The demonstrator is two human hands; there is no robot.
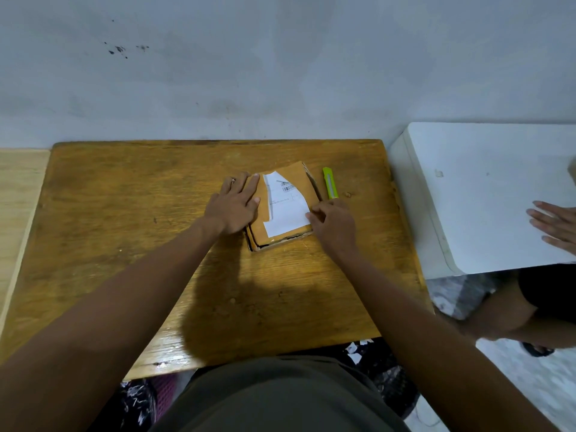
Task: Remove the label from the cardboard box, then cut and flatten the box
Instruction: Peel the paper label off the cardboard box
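The cardboard box lies flat on the wooden counter, near its far edge and right of the middle. The left grip presses open-palmed on the box's left side, fingers spread, holding nothing. The right grip pinches the right edge of the partly torn white label. A green utility knife lies just beside the box's right edge.

— How many boxes on the surface?
— One cardboard box, with one white label on top.
— Knives?
— One green utility knife, just beyond the right grip.
— Hands?
— Three: the left grip, the right, and one other hand on the single white table.
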